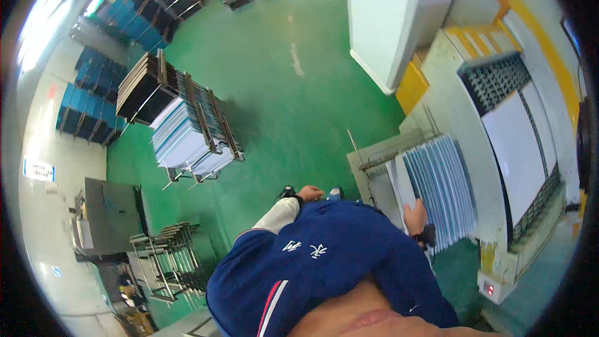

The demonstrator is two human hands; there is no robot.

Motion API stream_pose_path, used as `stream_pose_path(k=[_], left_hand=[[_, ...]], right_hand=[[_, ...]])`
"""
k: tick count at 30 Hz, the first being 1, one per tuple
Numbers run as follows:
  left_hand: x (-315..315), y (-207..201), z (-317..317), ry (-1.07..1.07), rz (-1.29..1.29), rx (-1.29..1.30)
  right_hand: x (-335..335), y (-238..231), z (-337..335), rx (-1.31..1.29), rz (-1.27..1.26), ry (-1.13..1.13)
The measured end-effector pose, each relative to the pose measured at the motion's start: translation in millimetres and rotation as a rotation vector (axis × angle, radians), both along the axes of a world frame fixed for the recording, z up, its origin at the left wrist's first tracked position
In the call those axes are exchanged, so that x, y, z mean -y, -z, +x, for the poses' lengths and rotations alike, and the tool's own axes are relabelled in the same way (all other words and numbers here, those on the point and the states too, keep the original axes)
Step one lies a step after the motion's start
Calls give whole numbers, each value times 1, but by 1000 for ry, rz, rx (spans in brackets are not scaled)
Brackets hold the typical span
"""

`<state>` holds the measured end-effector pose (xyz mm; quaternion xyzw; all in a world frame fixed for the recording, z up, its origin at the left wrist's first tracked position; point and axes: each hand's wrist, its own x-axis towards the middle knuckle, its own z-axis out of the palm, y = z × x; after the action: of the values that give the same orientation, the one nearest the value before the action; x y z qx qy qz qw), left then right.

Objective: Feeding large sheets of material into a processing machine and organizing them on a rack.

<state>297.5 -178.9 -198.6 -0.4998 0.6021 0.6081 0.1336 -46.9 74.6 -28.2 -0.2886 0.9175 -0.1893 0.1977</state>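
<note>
My right hand [415, 217], with a dark band at the wrist, is at the near end of a white panel [402, 181]. Its thumb and fingers close on the panel's edge. Beside that panel, a row of thin white and bluish panels [440, 187] stands on edge, closely spaced, in a metal rack [376, 161]. My left hand [310, 193] hangs low in front of my body, a black band on its wrist. Its fingers are loosely stretched, and nothing shows in them.
On the right stands a machine [449, 75] with a dark roller bed [499, 81] carrying a white sheet [515, 143]. A loaded panel rack [187, 125] occupies the green floor at left, with blue crates [90, 109] behind. An unloaded metal rack [165, 262] stands nearer.
</note>
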Motion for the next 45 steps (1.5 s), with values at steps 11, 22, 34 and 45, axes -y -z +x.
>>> stream_pose_path(k=[11, 22, 34, 45], left_hand=[[-11, 10, 41, -86, -52, 25], [-7, 31, 62, -247, 116, -57], [15, 45, 61, -10, 45, 65], [25, 42, 56, -9, 126, 48]], right_hand=[[-5, 27, -19, -78, 168, -19], [7, 17, -7, -198, 194, 19], [8, 33, -7, -327, 183, 82], [14, 23, -5, -312, 155, 119]])
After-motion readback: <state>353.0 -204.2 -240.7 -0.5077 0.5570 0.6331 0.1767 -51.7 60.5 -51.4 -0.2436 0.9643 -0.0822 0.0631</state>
